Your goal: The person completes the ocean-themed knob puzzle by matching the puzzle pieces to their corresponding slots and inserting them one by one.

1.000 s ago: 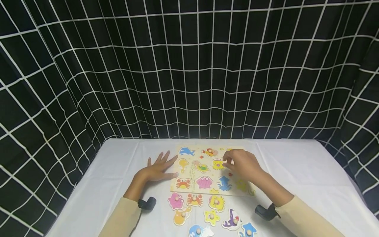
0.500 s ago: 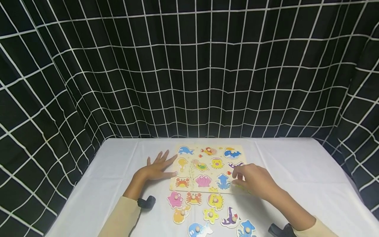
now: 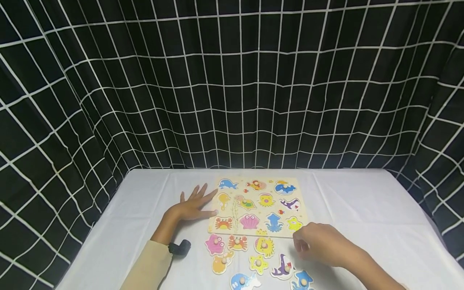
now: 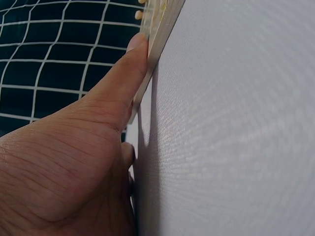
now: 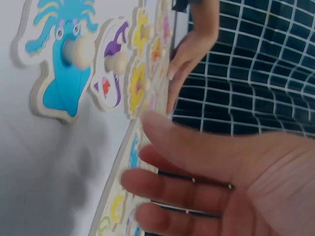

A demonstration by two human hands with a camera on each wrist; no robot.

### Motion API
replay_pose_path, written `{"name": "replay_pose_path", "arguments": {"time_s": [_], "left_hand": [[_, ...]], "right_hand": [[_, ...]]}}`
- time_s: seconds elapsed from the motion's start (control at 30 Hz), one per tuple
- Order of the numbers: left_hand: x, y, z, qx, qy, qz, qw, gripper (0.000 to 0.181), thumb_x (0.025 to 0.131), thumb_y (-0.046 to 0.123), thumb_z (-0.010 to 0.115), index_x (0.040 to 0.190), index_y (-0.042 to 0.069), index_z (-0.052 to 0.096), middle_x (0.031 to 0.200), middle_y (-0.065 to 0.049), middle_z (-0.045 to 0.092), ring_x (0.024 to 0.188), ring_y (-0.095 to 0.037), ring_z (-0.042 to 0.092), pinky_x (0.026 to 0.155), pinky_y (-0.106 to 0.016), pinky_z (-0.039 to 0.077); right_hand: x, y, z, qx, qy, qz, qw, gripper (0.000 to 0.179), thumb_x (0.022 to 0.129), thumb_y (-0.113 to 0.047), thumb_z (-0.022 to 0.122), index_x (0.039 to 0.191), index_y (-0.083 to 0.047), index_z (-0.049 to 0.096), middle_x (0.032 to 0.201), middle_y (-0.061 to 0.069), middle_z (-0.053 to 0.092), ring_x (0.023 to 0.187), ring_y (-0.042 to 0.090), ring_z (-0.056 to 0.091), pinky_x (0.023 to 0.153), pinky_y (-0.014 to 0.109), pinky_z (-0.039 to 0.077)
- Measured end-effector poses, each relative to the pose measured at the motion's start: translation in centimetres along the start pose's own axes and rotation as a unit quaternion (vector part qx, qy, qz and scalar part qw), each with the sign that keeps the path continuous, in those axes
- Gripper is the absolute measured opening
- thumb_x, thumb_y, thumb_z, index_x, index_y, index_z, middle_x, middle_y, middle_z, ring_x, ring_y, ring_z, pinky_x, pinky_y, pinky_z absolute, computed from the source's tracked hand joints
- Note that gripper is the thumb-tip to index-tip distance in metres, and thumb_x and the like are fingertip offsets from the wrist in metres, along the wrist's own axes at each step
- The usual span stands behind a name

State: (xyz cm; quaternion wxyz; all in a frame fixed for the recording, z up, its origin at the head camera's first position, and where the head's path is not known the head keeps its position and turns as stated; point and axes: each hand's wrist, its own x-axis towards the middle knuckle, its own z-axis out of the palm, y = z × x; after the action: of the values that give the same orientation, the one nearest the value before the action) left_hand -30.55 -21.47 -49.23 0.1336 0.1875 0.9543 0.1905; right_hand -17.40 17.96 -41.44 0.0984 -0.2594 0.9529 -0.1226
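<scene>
A wooden sea-animal puzzle board (image 3: pixel 261 212) lies on the table. My left hand (image 3: pixel 190 207) rests at its left side, fingers spread; the thumb (image 4: pixel 135 54) touches the board's edge in the left wrist view. My right hand (image 3: pixel 322 243) hovers off the board's near right corner, holding nothing, its fingers loosely bent in the right wrist view. Closest to it are the purple whale piece (image 3: pixel 282 266) and the blue squid piece (image 5: pixel 64 78), both with wooden knobs. Knobbed whale (image 3: pixel 285 188), fish (image 3: pixel 256 185) and turtle (image 3: pixel 246 204) pieces sit in the board.
More loose knobbed pieces lie before the board: a pink piece (image 3: pixel 215 245), a crab (image 3: pixel 237 243), a yellow octopus (image 3: pixel 264 246), an orange seahorse (image 3: pixel 220 265), a yellow starfish (image 3: pixel 258 264) and a blue dolphin (image 3: pixel 243 282). A black grid curtain (image 3: pixel 232 100) surrounds the white table (image 3: pixel 145 201).
My right hand has drawn back from the board's upper right, down past its near right corner, uncovering the whale piece and the pictures there. My left hand stays in place.
</scene>
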Motion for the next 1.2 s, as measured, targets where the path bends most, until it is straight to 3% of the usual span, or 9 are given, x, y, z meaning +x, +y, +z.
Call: {"name": "replay_pose_path", "arguments": {"time_s": [0.27, 0.4, 0.63, 0.77, 0.9, 1.1, 1.2], "left_hand": [[1.0, -1.4, 1.2, 0.005, 0.013, -0.002, 0.9999, 0.094, 0.082, 0.083, 0.051, 0.161, 0.041, 0.022, 0.171, -0.006, 0.002, 0.156, -0.032, -0.008, 0.114, -0.072, -0.011], [1.1, -1.6, 1.5, 0.006, 0.01, -0.006, 0.9999, 0.094, 0.082, 0.084, 0.051, 0.161, 0.044, 0.019, 0.171, -0.001, -0.002, 0.156, -0.027, -0.011, 0.115, -0.069, -0.013], [0.5, -1.1, 0.9, -0.009, 0.022, 0.01, 0.9997, 0.093, 0.083, 0.081, 0.054, 0.161, 0.04, 0.026, 0.171, -0.009, 0.005, 0.156, -0.035, -0.005, 0.112, -0.074, -0.011], [0.8, -1.2, 1.0, -0.002, 0.013, -0.003, 0.9999, 0.093, 0.083, 0.083, 0.053, 0.161, 0.043, 0.021, 0.171, -0.003, 0.0, 0.156, -0.029, -0.01, 0.114, -0.071, -0.013], [1.4, -1.7, 1.5, 0.004, 0.014, -0.012, 0.9998, 0.092, 0.082, 0.082, 0.053, 0.16, 0.046, 0.019, 0.17, 0.002, -0.003, 0.156, -0.025, -0.011, 0.115, -0.069, -0.013], [0.5, -0.7, 0.7, -0.007, 0.015, -0.003, 0.9999, 0.094, 0.084, 0.079, 0.056, 0.161, 0.037, 0.025, 0.171, -0.008, 0.004, 0.156, -0.034, -0.005, 0.114, -0.072, -0.01], [0.5, -0.7, 0.7, -0.008, 0.014, -0.003, 0.9999, 0.094, 0.083, 0.08, 0.055, 0.161, 0.038, 0.024, 0.171, -0.007, 0.004, 0.156, -0.034, -0.006, 0.114, -0.073, -0.01]], "right_hand": [[-1.4, -0.4, 1.2, 0.044, -0.081, -0.042, 0.9949, 0.027, 0.065, -0.028, 0.092, 0.071, -0.03, 0.066, 0.07, -0.02, 0.054, 0.067, 0.002, 0.048, 0.065, 0.027, 0.045], [-1.6, -0.6, 1.9, 0.033, -0.078, -0.05, 0.9952, 0.025, 0.064, -0.025, 0.09, 0.07, -0.029, 0.066, 0.071, -0.02, 0.052, 0.067, 0.001, 0.046, 0.066, 0.027, 0.045], [-1.4, -0.9, 2.1, 0.002, -0.077, -0.053, 0.9957, 0.03, 0.064, -0.02, 0.089, 0.066, -0.028, 0.061, 0.069, -0.018, 0.049, 0.065, 0.003, 0.044, 0.065, 0.028, 0.043], [-1.5, -0.9, 1.7, 0.0, -0.081, -0.056, 0.9951, 0.029, 0.065, -0.017, 0.088, 0.066, -0.028, 0.061, 0.068, -0.018, 0.049, 0.064, 0.003, 0.044, 0.064, 0.027, 0.042], [-1.3, -0.5, 1.2, 0.01, -0.082, -0.046, 0.9956, 0.029, 0.069, -0.018, 0.088, 0.068, -0.028, 0.061, 0.069, -0.018, 0.051, 0.064, 0.003, 0.046, 0.064, 0.027, 0.043], [-1.2, 0.1, 1.2, 0.017, -0.072, -0.024, 0.997, 0.03, 0.073, -0.019, 0.087, 0.07, -0.029, 0.059, 0.071, -0.017, 0.051, 0.066, 0.004, 0.047, 0.064, 0.027, 0.043], [-1.2, 0.2, 1.3, 0.025, -0.078, -0.004, 0.9966, 0.028, 0.073, -0.019, 0.087, 0.071, -0.03, 0.061, 0.071, -0.017, 0.052, 0.068, 0.005, 0.048, 0.066, 0.029, 0.043]]}}
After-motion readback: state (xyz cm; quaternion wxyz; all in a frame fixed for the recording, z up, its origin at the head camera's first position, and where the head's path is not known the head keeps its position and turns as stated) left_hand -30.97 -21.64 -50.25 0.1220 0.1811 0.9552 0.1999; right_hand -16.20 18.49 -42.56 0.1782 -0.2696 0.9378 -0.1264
